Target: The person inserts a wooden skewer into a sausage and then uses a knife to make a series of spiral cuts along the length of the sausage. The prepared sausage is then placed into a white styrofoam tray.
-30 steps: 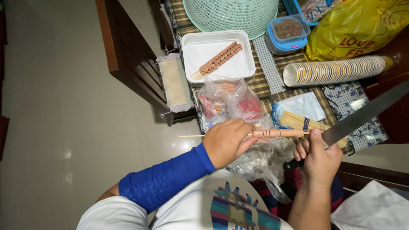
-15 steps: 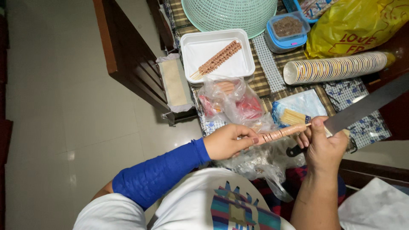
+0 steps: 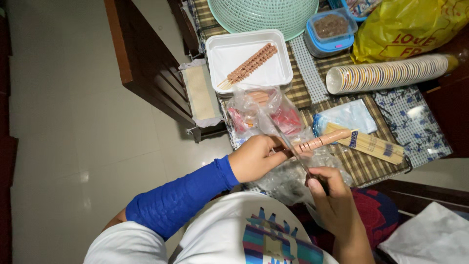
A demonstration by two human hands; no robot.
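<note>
Your left hand (image 3: pixel 255 157) is closed around the near end of the sausage on a skewer (image 3: pixel 320 141), holding it level above the clear plastic bags (image 3: pixel 266 115) at the edge of the counter (image 3: pixel 342 88). Your right hand (image 3: pixel 332 195) is clamped on the handle of the knife (image 3: pixel 288 144). Half a second ago the blade pointed away to the right, clear of the food; now you have swung it across, and it lies over the sausage close to your left fingers. This suggests that a new cut is starting near the held end, so I think the scoring of this piece is not finished. The cuts already made show as rings along the far part. On the white tray (image 3: pixel 215 49) behind the bags one scored skewer (image 3: pixel 249 64) already lies. The bundle of bamboo sticks (image 3: pixel 371 144) rests just beside the sausage tip.
</note>
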